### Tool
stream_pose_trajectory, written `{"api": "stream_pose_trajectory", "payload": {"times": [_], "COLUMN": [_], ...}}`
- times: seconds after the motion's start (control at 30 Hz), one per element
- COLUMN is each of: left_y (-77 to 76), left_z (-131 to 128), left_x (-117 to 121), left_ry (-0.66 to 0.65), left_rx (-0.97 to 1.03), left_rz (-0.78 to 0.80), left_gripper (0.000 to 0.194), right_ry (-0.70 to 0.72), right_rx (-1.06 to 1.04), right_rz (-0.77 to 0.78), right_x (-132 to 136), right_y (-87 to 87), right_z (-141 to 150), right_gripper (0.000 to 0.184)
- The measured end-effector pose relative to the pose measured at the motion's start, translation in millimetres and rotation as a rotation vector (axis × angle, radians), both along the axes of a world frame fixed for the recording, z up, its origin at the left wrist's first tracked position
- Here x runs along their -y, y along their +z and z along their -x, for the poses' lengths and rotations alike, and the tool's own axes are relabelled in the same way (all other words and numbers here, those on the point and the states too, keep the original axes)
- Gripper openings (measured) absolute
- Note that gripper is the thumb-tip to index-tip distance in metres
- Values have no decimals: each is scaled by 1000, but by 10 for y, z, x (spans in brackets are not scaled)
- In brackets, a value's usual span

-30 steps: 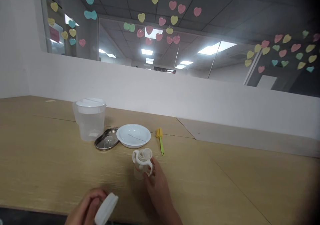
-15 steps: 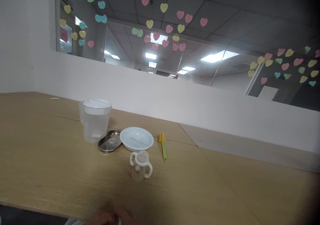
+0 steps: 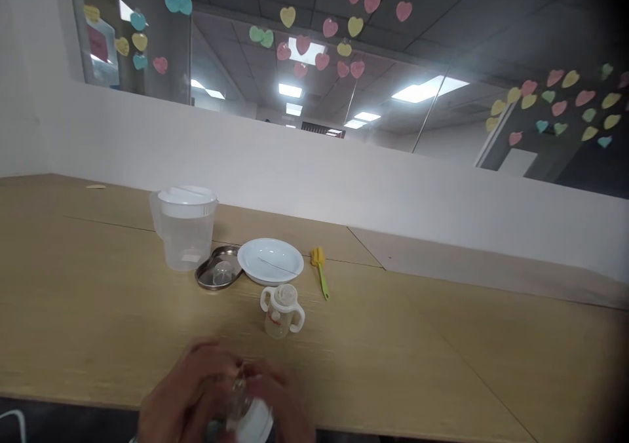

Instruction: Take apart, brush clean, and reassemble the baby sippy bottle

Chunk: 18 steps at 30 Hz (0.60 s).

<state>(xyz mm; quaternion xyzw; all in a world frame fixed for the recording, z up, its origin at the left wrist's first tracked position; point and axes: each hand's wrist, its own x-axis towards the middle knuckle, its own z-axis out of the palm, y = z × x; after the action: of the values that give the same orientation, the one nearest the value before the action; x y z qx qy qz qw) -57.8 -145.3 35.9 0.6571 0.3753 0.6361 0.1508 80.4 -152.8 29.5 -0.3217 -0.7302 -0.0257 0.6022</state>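
Note:
At the front edge of the table, my left hand (image 3: 183,390) and my right hand (image 3: 284,397) are close together, fingers curled round one small piece. It looks like a bottle nipple (image 3: 240,397), clear at the tip with a white part below; motion blur and my fingers hide much of it. Just beyond my hands, a bottle with two white handles (image 3: 279,318) stands upright, its body clear with a red mark.
Behind the bottle lie a white bowl (image 3: 255,278), a kidney-shaped metal tray (image 3: 201,280) holding a clear dome-shaped piece (image 3: 223,272), and a yellow-headed brush (image 3: 322,279) with a green handle. A lidded plastic pitcher (image 3: 189,236) stands left of them, before a white wall (image 3: 295,174).
Both hands have risen into view from the bottom edge, bringing the nipple-like piece with them. My view has tilted down slightly. The things on the table have stayed in place.

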Motion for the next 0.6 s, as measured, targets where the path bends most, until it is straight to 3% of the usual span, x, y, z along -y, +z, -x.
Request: {"api": "stream_pose_trajectory", "payload": {"times": [0.1,0.2,0.33,0.43,0.6], "left_y": [62,56,-61,-136,-144], "left_z": [-68,-188,-328,-383,-426], "left_x": [-358,-795,-1215,-1324,-1334], "left_ry": [-142,-270,-400,-441,-396], "left_rx": [13,33,-236,-299,-269], "left_rz": [39,103,132,117,131], "left_gripper": [26,50,77,83,81], "right_ry": [-55,-105,12,41,40], "right_rx": [-42,-168,-323,-271,-280], "right_rz": [-223,-84,67,106,171], "right_x": [-282,-636,-1021,-1168,-1227], "right_y": [241,347,248,149,105], "right_z": [-123,-272,-403,-438,-453], "right_gripper": [35,35,36,36,34]}}
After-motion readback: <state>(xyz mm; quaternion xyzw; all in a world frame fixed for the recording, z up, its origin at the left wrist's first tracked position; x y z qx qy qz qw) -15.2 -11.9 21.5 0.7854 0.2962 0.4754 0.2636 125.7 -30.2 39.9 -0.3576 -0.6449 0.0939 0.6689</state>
